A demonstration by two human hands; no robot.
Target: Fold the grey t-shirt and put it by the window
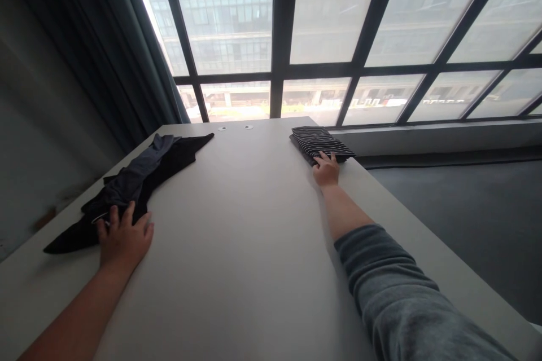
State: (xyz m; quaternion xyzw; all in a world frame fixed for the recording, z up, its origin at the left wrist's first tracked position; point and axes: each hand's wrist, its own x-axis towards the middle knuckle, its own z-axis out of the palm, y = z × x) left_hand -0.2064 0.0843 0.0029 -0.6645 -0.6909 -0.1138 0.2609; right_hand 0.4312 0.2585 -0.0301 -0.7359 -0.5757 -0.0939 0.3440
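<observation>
My left hand [125,237] lies with spread fingers at the near edge of a loose heap of dark clothes on the left of the table. In that heap a black garment [169,166] spreads out under a dark grey one [139,172]. Over at the far right, my right hand [326,171] rests its fingers on the near edge of a folded black garment with white stripes [319,142]. Another dark folded cloth [298,148] shows beneath the striped one. The right thumb and fingertips are partly hard to make out.
The white table [245,248] stretches towards large windows [237,17] with dark frames. Two small white fittings [249,127] sit near its far edge. A dark curtain [139,39] hangs at the back left. Grey floor [466,214] lies beyond the right edge.
</observation>
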